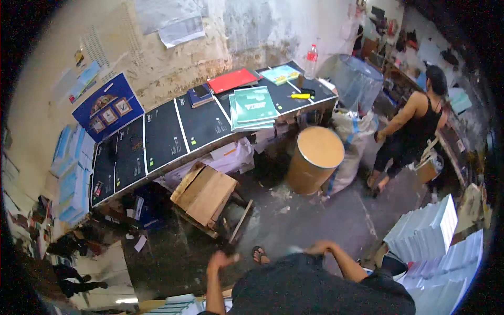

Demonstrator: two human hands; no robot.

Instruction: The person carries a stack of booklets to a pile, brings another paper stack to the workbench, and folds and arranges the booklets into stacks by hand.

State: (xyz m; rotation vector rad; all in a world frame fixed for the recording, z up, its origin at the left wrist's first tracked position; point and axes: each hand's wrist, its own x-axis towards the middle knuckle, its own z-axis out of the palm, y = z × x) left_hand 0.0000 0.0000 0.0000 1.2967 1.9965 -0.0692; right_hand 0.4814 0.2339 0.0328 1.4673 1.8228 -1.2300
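Observation:
My left hand is raised in front of my dark shirt, fingers curled into a fist with nothing visible in it. It hovers over the dark concrete floor, near a tilted wooden crate. My right hand is bent at the wrist just above my shirt and is blurred, so its fingers cannot be made out. A sandalled foot shows between my two hands.
A long black worktable along the wall holds a stack of green books, a red folder and a yellow cutter. A cardboard drum, white sacks and white paper stacks stand around. Another person stands at right.

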